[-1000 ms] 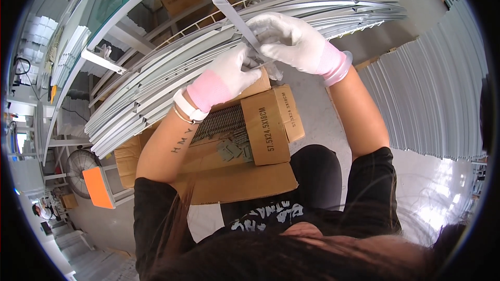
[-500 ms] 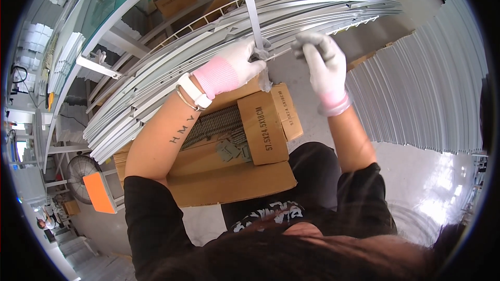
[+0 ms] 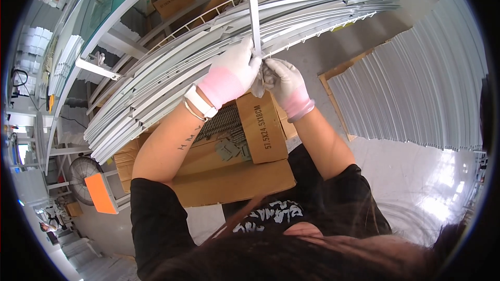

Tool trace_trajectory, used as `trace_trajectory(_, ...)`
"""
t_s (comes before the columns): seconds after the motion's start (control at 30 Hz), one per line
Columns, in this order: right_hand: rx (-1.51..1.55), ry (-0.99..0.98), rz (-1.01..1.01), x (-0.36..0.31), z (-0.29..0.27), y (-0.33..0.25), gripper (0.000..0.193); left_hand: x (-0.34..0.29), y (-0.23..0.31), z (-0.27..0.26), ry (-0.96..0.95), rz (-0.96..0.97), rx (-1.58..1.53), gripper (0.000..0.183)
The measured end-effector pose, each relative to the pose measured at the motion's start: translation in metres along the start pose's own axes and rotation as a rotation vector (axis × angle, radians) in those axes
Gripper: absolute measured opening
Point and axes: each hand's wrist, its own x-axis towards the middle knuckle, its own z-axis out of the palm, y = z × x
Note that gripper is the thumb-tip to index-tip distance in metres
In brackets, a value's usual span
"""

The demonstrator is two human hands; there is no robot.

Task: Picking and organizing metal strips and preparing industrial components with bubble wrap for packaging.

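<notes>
My left hand (image 3: 235,67), in a white glove with a pink cuff, is closed round the lower end of a long, narrow white metal strip (image 3: 252,8). From there the strip rises almost upright, away from me. Close against that end is my right hand (image 3: 285,80), gloved the same way, its thumb and fingers pinched together. Whatever it pinches is too small and covered to make out. A crumpled greyish, clear piece (image 3: 258,89), perhaps plastic, hangs below the left fingers. Under my forearms an open cardboard box (image 3: 234,182) holds rows of small metal parts (image 3: 221,119) and several loose flat pieces (image 3: 229,149).
Long white metal profiles (image 3: 172,75) lie stacked on a rack beyond my hands. A large stack of pale grey strips (image 3: 411,88) rests on cardboard at the right. At the left are a floor fan (image 3: 80,179) and an orange panel (image 3: 101,193); a person (image 3: 49,225) shows far off.
My right hand has come left and down to meet the left hand at the strip's end. A thin pale piece that stretched between the hands no longer shows. The strip stands more upright.
</notes>
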Motion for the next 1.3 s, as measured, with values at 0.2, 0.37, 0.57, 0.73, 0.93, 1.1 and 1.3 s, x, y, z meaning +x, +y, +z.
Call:
trace_trajectory(0.2, -0.017, 0.188, -0.092, -0.002, 0.009, 0.010, 0.015, -0.007, -0.012, 0.011, 0.225, 0.083, 0.141, 0.022)
trace_trajectory(0.37, -0.004, 0.231, -0.119, -0.009, 0.003, 0.008, 0.019, -0.007, -0.008, 0.011, 0.224, 0.110, 0.098, 0.022)
trace_trajectory(0.57, 0.107, 0.217, -0.034, -0.007, 0.019, 0.006, 0.016, -0.002, -0.001, 0.005, 0.114, 0.018, 0.134, 0.019)
trace_trajectory(0.73, 0.198, 0.318, 0.106, -0.013, 0.037, -0.009, 0.012, -0.008, 0.002, 0.013, 0.201, 0.047, 0.230, 0.018)
trace_trajectory(0.93, 0.130, 0.312, 0.004, -0.001, 0.026, 0.005, 0.008, -0.012, 0.003, 0.012, 0.221, 0.074, 0.159, 0.020)
trace_trajectory(1.1, 0.073, 0.260, -0.068, -0.005, 0.016, 0.026, 0.006, -0.011, -0.003, 0.017, 0.260, 0.100, -0.059, 0.022)
trace_trajectory(1.3, -0.348, 0.256, -0.383, -0.013, 0.007, 0.039, 0.006, -0.019, 0.000, 0.021, 0.400, 0.186, 0.026, 0.038)
